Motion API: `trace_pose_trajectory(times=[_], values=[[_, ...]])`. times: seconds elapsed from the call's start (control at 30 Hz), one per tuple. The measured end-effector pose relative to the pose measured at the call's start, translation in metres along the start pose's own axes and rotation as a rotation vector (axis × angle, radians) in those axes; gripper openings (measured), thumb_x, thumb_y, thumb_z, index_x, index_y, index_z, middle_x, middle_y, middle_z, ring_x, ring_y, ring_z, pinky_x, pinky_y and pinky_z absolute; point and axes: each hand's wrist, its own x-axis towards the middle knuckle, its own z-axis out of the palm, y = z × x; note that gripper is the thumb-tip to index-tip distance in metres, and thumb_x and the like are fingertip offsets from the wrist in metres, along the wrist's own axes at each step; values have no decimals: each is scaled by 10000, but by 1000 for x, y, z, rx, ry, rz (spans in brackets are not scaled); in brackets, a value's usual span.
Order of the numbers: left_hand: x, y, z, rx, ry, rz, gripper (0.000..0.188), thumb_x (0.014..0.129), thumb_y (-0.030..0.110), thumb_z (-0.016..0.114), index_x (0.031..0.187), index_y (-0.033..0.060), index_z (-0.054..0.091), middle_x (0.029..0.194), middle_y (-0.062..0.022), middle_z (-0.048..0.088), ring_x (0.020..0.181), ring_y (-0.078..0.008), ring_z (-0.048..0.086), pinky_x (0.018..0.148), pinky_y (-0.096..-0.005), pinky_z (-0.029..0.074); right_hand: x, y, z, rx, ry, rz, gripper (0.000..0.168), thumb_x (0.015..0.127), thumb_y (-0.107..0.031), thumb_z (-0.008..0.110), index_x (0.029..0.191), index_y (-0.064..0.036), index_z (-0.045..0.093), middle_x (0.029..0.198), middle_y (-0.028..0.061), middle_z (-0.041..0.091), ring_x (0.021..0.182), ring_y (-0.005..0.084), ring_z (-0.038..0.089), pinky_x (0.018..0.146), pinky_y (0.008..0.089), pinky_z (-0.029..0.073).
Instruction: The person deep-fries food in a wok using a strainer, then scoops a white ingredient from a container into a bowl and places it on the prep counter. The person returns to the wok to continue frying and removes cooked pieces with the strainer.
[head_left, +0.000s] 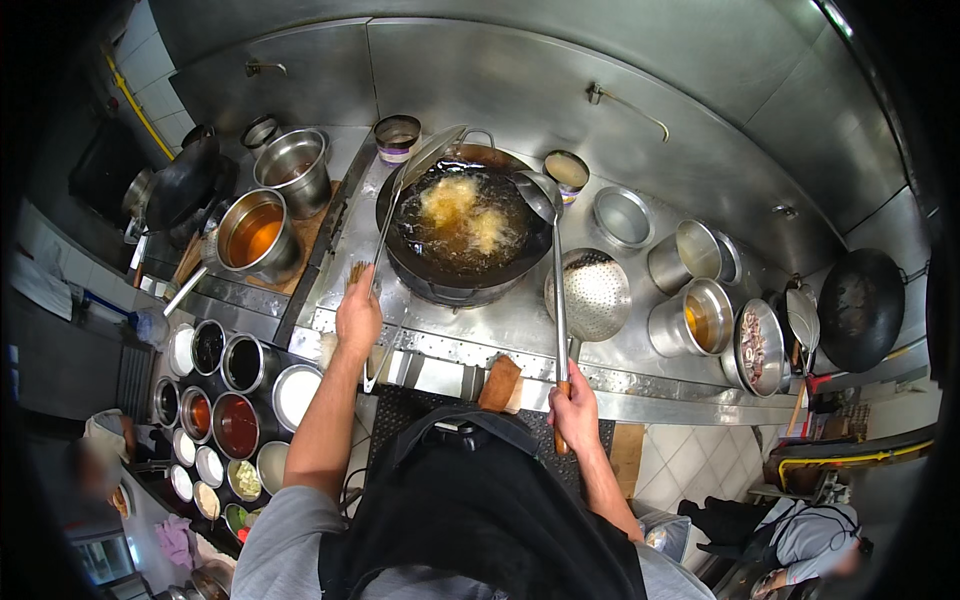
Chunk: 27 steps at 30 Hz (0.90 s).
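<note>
A black wok (463, 281) holds dark bubbling oil, in which pale golden pieces of battered food (457, 206) float. My left hand (358, 315) is closed on the long metal handle of a wire-mesh strainer (433, 156), whose round head is tilted over the wok's upper left rim. In my right hand (575, 409) is the wooden-ended handle of a steel ladle (559, 289); its bowl is over the wok's right rim. A perforated steel strainer (598, 296) lies on the metal range just right of the ladle's handle.
Steel pots of orange liquid (256, 234) stand left, above many sauce and seasoning containers (236, 425). At right are metal pots (690, 315), a bowl of sliced meat or seafood (756, 349) and another wok (861, 310). A brown cloth (499, 382) lies at the front edge. Other people (814, 529) are at both lower sides.
</note>
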Motion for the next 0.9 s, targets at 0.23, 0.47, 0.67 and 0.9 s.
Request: trace_pose_trajectory(times=[0.23,0.47,0.67,0.9], values=[[-22,-10,6,-399,-155,-114,486,841,6,543,1320,90,559,1146,-241,637,971,-408,628,838,-430,510,-2,7,-1,9,34,35,606,914,-15,501,1486,-12,300,708,11,531,498,98,511,448,251,439],[-21,-49,69,-268,-108,142,510,859,66,539,1367,53,506,967,-183,692,701,-345,651,640,-428,528,6,17,4,108,-33,-38,588,878,25,430,1458,-12,340,671,13,510,459,99,484,417,236,415],[-4,19,13,-943,-675,-728,640,901,31,506,1502,47,283,720,-25,547,476,-94,440,372,-266,347,9,12,-3,42,-20,-1,576,918,-15,471,1466,28,297,697,14,520,490,93,491,440,230,412],[-9,19,8,-1156,-725,-834,605,925,12,497,1484,25,268,735,-35,548,478,-95,444,369,-254,334,13,10,-2,74,-20,5,607,896,2,477,1476,7,298,681,10,511,468,94,481,428,238,411]])
